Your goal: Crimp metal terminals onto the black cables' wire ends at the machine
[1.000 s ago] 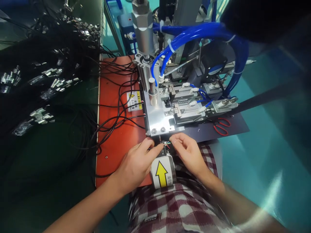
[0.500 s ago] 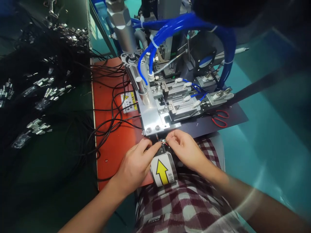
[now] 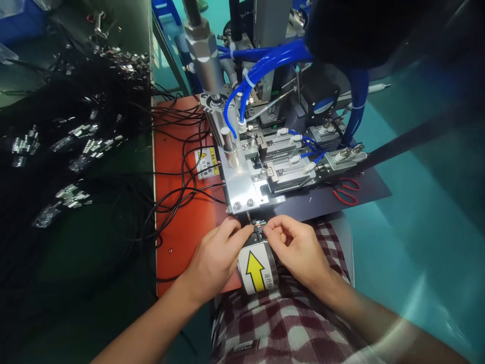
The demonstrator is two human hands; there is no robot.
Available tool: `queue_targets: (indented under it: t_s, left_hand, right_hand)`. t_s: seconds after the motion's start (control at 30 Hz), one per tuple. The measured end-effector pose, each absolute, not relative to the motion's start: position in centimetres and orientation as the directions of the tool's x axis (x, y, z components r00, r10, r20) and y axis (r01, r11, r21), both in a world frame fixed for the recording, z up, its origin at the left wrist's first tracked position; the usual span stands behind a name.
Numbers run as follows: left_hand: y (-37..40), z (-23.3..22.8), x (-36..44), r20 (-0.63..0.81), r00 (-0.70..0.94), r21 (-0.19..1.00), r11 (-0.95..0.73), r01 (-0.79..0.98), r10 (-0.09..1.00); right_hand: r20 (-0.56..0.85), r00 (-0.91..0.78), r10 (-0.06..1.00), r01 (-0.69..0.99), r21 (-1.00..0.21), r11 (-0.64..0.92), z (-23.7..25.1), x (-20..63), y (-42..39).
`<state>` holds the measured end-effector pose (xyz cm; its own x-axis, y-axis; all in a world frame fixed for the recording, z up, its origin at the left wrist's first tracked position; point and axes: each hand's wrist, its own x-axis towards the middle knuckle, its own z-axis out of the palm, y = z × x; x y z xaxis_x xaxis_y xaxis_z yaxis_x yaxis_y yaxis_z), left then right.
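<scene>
My left hand [image 3: 215, 255] is closed at the near end of the machine's track, thumb and forefinger pinched beside a small black fixture [image 3: 257, 233]. A black cable [image 3: 168, 279] runs in under this hand from the left. Short, thin coloured wires [image 3: 260, 223] show between the two hands, over the fixture. Just right of them my right hand [image 3: 299, 247] has its thumb and forefinger pressed together, the other fingers curled. Whatever its fingertips pinch is too small to make out. A white label with a yellow arrow [image 3: 254, 270] lies below the fixture.
The machine's metal plate [image 3: 242, 184] and small air cylinders [image 3: 290, 174] stand just beyond my hands. Red-handled scissors [image 3: 346, 192] lie at right. Black cables [image 3: 182, 167] cross the orange board [image 3: 170, 227]; a cable pile with shiny metal ends [image 3: 74, 196] lies left.
My right hand has drawn slightly right and down from the wires, its fingers more curled. My left hand keeps its place by the fixture. The whole view has shifted a little.
</scene>
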<state>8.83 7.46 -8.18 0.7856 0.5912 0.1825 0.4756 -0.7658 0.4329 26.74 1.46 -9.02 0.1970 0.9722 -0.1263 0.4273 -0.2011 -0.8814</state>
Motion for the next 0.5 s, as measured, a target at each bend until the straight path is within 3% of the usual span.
queue_targets:
  t_s: [0.1,0.17,0.27,0.37,0.5]
  left_hand:
    - [7.5,-8.1,8.9,0.183,0.788,0.423,-0.770,0.477,0.589]
    - [7.5,-8.0,8.9,0.175,0.789,0.421,-0.769,0.481,0.589]
    - [7.5,-7.6,9.1,0.177,0.793,0.391,-0.781,0.487,0.583]
    - [7.3,-7.0,9.2,0.179,0.784,0.295,-0.792,0.534,0.595]
    - [6.5,-6.3,9.1,0.011,0.756,0.247,-0.734,0.632,0.654]
  right_hand:
    - [0.016,0.111,0.994,0.575,-0.817,-0.051,-8.6,27.3,2.0]
    - [-0.019,0.085,0.996,0.550,-0.833,-0.063,-8.5,27.6,2.4]
    - [-0.208,0.091,0.974,0.309,-0.924,-0.226,-9.0,27.7,2.9]
    - [-0.364,0.057,0.930,0.031,-0.930,-0.366,-9.9,27.6,2.9]
    - [-0.415,0.043,0.909,-0.101,-0.907,-0.410,-10.2,27.4,2.8]
